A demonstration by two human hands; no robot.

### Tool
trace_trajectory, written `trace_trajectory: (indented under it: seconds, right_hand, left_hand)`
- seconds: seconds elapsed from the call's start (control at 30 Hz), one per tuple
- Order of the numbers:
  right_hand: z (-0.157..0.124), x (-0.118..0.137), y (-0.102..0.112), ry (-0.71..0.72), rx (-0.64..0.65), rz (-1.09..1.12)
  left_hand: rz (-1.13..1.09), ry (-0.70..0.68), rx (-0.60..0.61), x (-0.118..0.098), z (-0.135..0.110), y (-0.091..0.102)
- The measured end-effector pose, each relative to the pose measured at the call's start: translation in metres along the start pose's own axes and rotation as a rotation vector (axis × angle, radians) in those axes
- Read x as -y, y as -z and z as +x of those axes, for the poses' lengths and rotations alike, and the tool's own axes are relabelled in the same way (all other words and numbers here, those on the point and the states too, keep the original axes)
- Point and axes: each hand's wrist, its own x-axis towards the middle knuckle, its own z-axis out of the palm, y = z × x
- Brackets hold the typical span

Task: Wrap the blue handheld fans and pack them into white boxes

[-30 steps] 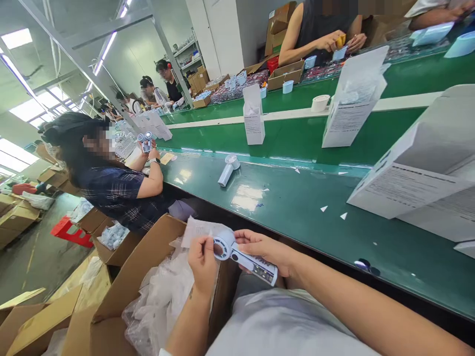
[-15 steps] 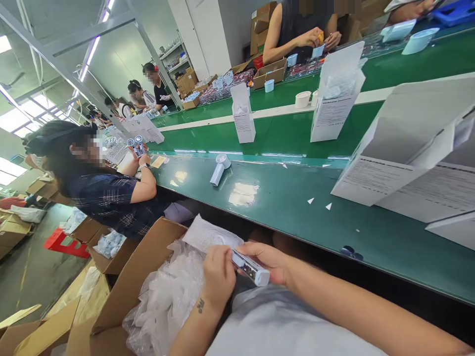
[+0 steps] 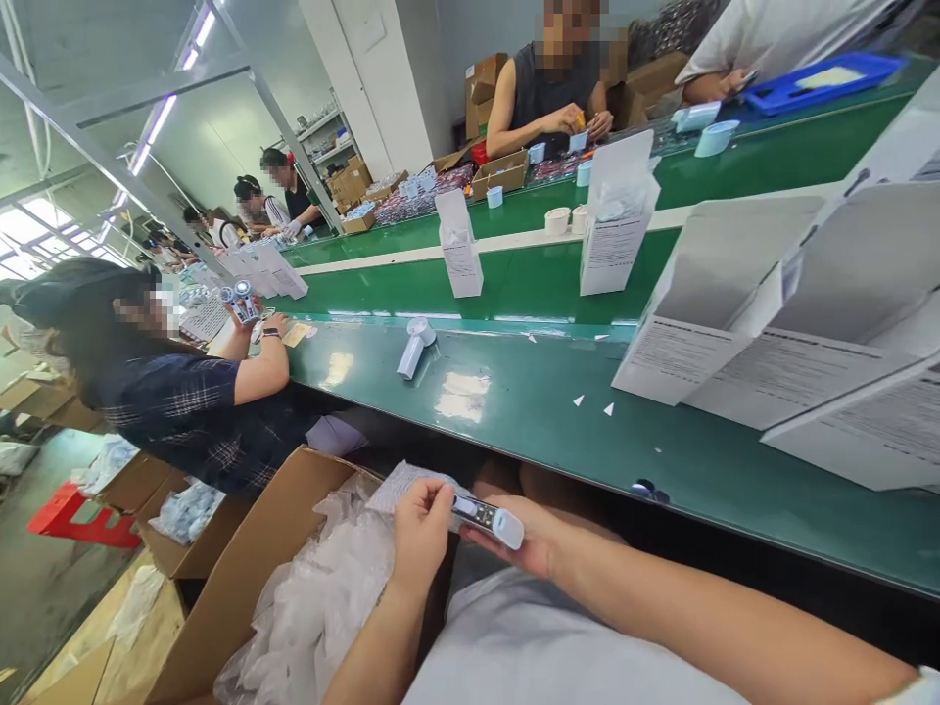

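Note:
My right hand is wrapped from below round a light-blue handheld device, its dark strip facing up and its rounded end pointing right. The far end of the device runs into a white bubble-wrap bag, so its head is hidden. My left hand is closed at the bag's mouth, fingers pinching the wrap against the device. Below my left hand stands an open cardboard box with clear plastic bags in it. A similar device with a round head lies on the green table.
Open white boxes stand at the right of the table. Farther back, two upright white boxes stand on a green belt. A co-worker sits at left, holding two devices. Other people work across the belt.
The view has swung slightly right. The bubble-wrap bag reaches less far beyond my left hand, and the device has turned a little in my right hand.

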Motion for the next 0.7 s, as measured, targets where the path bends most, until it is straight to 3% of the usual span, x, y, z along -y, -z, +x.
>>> trace_trajectory:
  seconds: [0.17,0.3,0.43,0.5,0.57,0.63,0.7]
  right_hand:
    - [-0.029,0.026,0.006,0.141,-0.060,-0.174]
    - [-0.066,0.044,0.015,0.211,-0.056,-0.199]
    - [-0.103,0.041,0.028,0.395,-0.005,-0.386]
    - [-0.118,0.044,0.030,0.509,0.048,-0.438]
    - [-0.129,0.050,0.028,0.619,0.151,-0.345]
    - [-0.133,0.056,0.021,0.711,0.305,-0.209]
    - [-0.132,0.060,0.013,0.745,0.449,-0.140]
  left_hand:
    - [-0.283,0.248,-0.040,-0.015,0.007,0.000]
    - [-0.362,0.345,0.069,-0.029,-0.014,-0.004]
    - [-0.351,0.230,0.064,-0.037,-0.028,-0.001]
    - [-0.343,0.125,0.054,-0.041,-0.021,0.002]
    - [-0.358,-0.004,0.091,-0.049,-0.009,0.000]
    - [-0.366,-0.114,0.182,-0.061,0.001,-0.009]
    - [-0.326,-0.166,0.347,-0.073,0.002,-0.024]
